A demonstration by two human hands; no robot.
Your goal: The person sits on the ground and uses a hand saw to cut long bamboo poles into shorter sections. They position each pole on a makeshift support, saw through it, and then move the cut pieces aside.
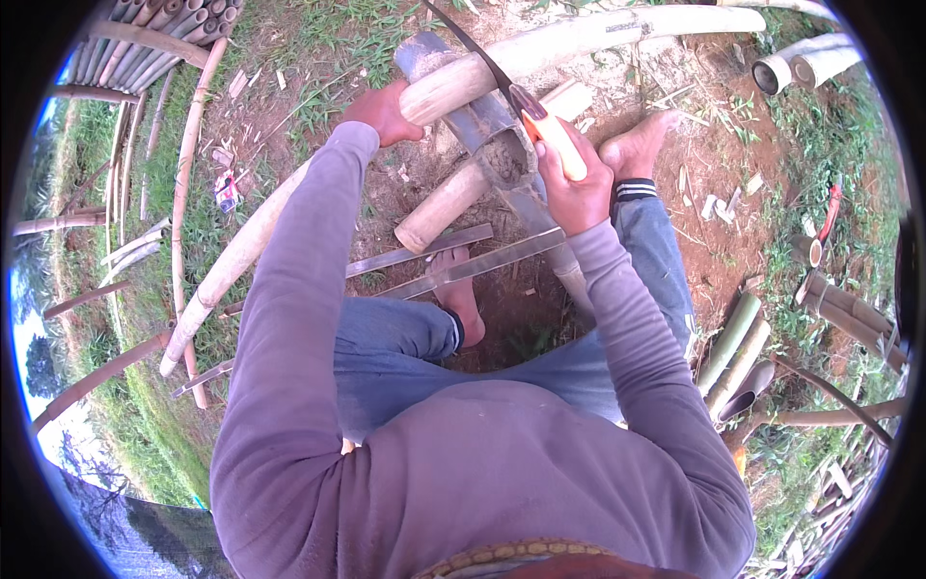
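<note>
My right hand [576,183] is wrapped round the orange and dark handle of a hand saw [490,63]. The saw's dark blade lies across a thick pale bamboo pole [598,37], a short way from its near end. Gripping that end is my left hand [384,114], its fingers partly hidden by the pole. The pole rests over a grey, pipe-like log [479,118]. Below it, a shorter bamboo piece [446,205] passes crosswise at the log's hollow end. Whether the blade has cut in cannot be seen.
My bare feet stand either side of the log, with flat slats [470,262] over the left one. A long bamboo pole [236,256] slants at left. Stacked bamboo [159,43] lies far left, cut bamboo lengths [738,352] at right, two hollow pieces [805,66] far right.
</note>
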